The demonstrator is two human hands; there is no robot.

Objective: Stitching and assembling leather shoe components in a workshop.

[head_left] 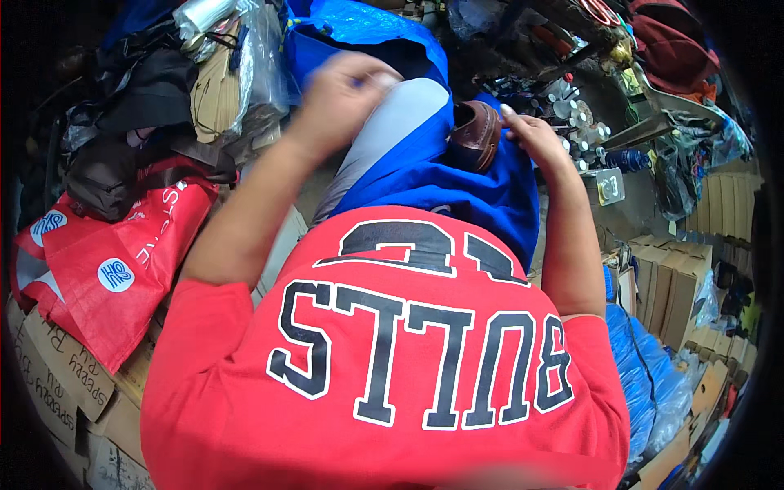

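Right hand (532, 137) beside brown shoe (475, 139); left hand (347, 90) near knee (415, 110).

The brown shoe (476, 135) at 1 o'clock is showing a smooth, leather-like surface with a soft shine. Under it, blue cloth (498, 192) is creasing in matt folds. At 12, a blue plastic bag (384, 28) is gleaming; at 11, clear plastic wrapping (267, 73) is glinting and crinkling. At 6, the red shirt (245, 400) is looking like matt fabric. At 3, cardboard boxes (674, 282) are showing dull, papery faces

The left hand (343, 100) is blurred, corners black
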